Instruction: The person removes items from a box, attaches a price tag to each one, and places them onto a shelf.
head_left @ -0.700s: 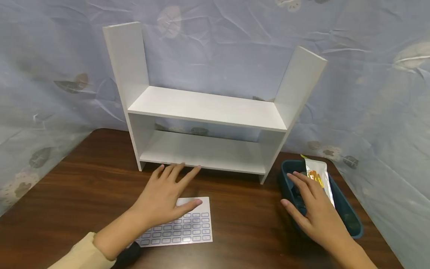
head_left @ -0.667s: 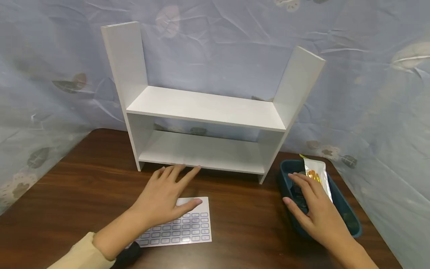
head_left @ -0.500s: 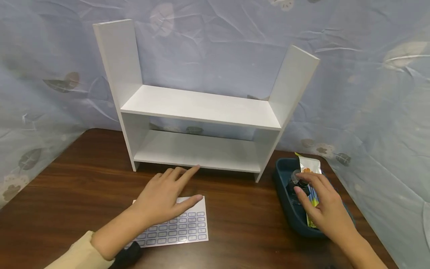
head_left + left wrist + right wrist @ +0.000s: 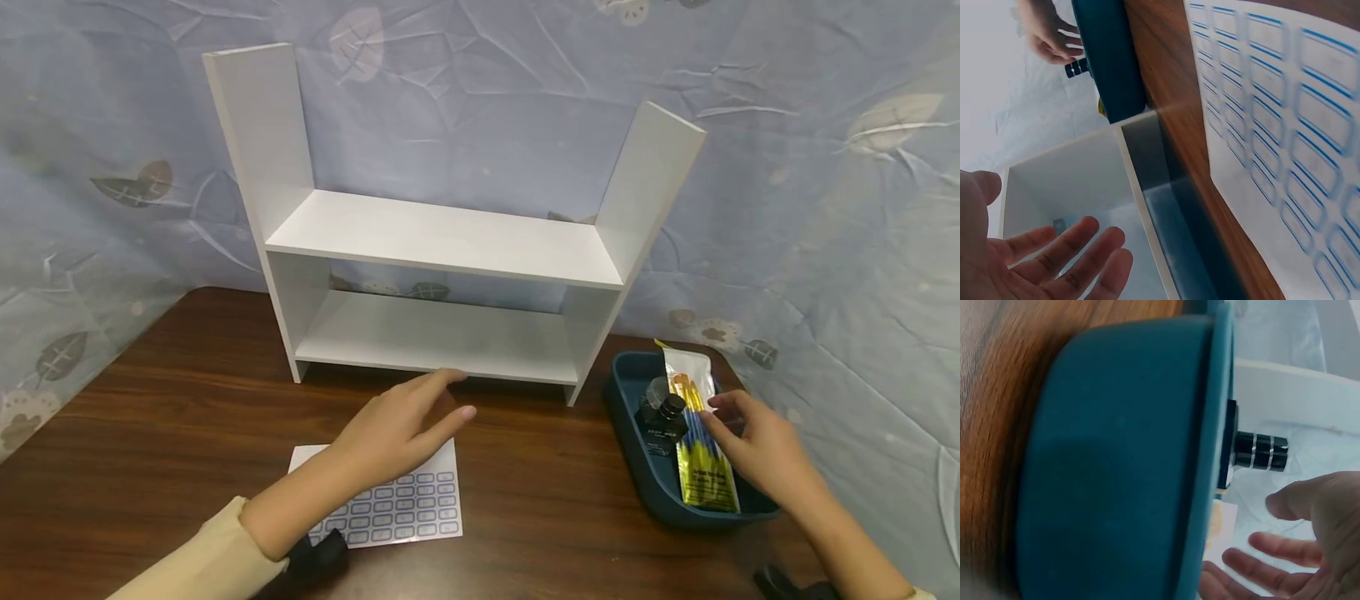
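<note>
My right hand [image 4: 761, 446] hangs over the right side of a dark teal bin [image 4: 636, 477], fingers loosely bent. Its fingertips overlap the right edge of a packet of paintbrushes [image 4: 703, 454] in the head view. Left of the packet, inside the bin, is a dark bottle [image 4: 658, 432] with a black cap [image 4: 1263, 451]; a clear round piece [image 4: 657, 390] lies behind it. In the right wrist view, thumb and fingers of the right hand [image 4: 1329, 534] are spread apart. My left hand [image 4: 401, 429] hovers with relaxed fingers above a sheet of blue-framed labels [image 4: 420, 517].
A white two-tier shelf [image 4: 442, 242] with tall side panels stands at the back of the brown wooden table [image 4: 540, 492]. Patterned cloth [image 4: 480, 108] hangs behind it and along both sides. The bin sits right of the shelf.
My right hand has moved right, away from the bottle, uncovering it and the paintbrush packet. My left hand has turned and shifted slightly right. The head view has swung slightly right.
</note>
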{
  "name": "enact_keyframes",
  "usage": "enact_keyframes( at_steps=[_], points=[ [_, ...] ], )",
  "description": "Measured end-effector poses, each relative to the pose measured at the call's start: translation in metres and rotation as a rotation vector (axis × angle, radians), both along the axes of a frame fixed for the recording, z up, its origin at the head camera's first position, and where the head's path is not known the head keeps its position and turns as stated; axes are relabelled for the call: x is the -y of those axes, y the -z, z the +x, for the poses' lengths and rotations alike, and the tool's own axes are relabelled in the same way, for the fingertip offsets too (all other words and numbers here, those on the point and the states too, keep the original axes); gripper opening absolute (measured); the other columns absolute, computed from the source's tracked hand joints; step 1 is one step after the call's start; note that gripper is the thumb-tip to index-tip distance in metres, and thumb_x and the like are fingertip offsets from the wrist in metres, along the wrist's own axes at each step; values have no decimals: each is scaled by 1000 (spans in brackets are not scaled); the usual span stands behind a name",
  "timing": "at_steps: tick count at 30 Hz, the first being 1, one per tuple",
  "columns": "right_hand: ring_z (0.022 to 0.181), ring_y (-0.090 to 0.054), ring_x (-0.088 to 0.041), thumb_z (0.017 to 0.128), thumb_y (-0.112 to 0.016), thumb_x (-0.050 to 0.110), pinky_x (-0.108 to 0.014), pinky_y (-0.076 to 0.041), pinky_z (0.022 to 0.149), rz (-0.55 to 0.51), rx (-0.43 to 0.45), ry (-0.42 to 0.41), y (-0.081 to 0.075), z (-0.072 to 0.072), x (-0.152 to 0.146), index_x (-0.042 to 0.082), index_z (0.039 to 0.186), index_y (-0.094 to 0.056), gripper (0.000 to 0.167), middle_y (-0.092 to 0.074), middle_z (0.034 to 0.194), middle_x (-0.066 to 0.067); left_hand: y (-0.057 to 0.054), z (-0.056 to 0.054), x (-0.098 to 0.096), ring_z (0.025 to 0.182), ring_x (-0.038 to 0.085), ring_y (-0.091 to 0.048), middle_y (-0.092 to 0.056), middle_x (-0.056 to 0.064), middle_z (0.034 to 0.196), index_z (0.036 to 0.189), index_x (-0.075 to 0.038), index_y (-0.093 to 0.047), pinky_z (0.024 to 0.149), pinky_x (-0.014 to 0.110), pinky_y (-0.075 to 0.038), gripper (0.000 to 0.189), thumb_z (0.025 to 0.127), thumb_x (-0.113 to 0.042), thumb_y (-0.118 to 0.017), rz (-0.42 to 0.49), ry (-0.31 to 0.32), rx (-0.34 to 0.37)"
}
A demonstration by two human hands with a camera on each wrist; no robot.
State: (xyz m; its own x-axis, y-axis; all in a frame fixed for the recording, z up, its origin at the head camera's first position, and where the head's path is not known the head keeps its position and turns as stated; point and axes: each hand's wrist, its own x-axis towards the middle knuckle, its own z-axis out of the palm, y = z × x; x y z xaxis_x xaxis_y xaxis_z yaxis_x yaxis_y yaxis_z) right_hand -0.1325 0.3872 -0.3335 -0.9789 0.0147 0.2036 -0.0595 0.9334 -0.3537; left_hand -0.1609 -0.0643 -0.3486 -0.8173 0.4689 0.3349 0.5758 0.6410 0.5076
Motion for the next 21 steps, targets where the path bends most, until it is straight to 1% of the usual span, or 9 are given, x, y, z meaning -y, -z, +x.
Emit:
enact_keyframes(
  at_steps=[2, 3, 6, 10, 14, 16, 19, 21],
  points=[
    [94, -73, -48, 105, -62, 23, -55, -60, 75, 10, 51, 10, -1, -4, -1, -11, 124, -59, 38, -70, 109, -33, -1, -3, -5, 102, 10, -72, -77, -5, 114, 146, -20, -56, 88, 36, -62, 53, 106, -55, -54, 32, 15, 41],
    [95, -72, -49, 105, -62, 23, -57, -60, 77, 17, 70, 14, -1, -5, -2, -12, 124, -58, 39, -70, 110, -35, -1, -4, -8, 101, 9, -72, -77, -6, 113, 146, -20, -57, 88, 35, -62, 52, 106, -53, -55, 41, 21, 59],
    [93, -72, -49, 105, -62, 23, -57, -59, 75, 51, 97, 24, 0, -10, -3, -13, 124, -55, 42, -68, 109, -37, 0, -6, -15, 99, 8, -72, -77, -7, 110, 144, -19, -58, 87, 34, -62, 48, 106, -49, -56, 57, 40, 85],
    [85, -69, -40, 105, -63, 22, -53, -57, 69, 87, 110, 20, 2, -14, -5, -16, 124, -53, 43, -67, 104, -35, 1, -9, -25, 96, 8, -72, -77, -6, 106, 142, -16, -59, 85, 33, -61, 45, 107, -44, -56, 76, 83, 107],
    [74, -63, -28, 104, -62, 20, -45, -52, 62, 100, 138, 22, 3, -15, -8, -17, 124, -50, 44, -65, 95, -28, 2, -14, -35, 91, 8, -70, -77, -4, 103, 138, -13, -61, 83, 32, -60, 39, 107, -37, -58, 112, 128, 155],
    [73, -62, -27, 104, -61, 21, -44, -51, 61, 107, 155, 28, 3, -16, -9, -18, 124, -48, 45, -65, 94, -29, 2, -18, -40, 89, 8, -69, -78, -1, 102, 136, -12, -62, 81, 30, -59, 36, 107, -33, -59, 149, 146, 180],
    [74, -63, -29, 104, -60, 21, -44, -51, 61, 120, 176, 30, 2, -18, -8, -20, 125, -45, 48, -64, 96, -32, 2, -22, -48, 86, 10, -67, -78, 4, 101, 132, -10, -63, 78, 27, -56, 32, 106, -27, -60, 218, 169, 216],
    [76, -63, -31, 103, -62, 20, -45, -51, 62, 136, 177, 18, 0, -21, -9, -21, 124, -46, 49, -63, 95, -32, 2, -24, -54, 84, 13, -68, -77, 7, 100, 130, -8, -64, 73, 25, -56, 29, 106, -24, -60, 276, 189, 261]
  ],
)
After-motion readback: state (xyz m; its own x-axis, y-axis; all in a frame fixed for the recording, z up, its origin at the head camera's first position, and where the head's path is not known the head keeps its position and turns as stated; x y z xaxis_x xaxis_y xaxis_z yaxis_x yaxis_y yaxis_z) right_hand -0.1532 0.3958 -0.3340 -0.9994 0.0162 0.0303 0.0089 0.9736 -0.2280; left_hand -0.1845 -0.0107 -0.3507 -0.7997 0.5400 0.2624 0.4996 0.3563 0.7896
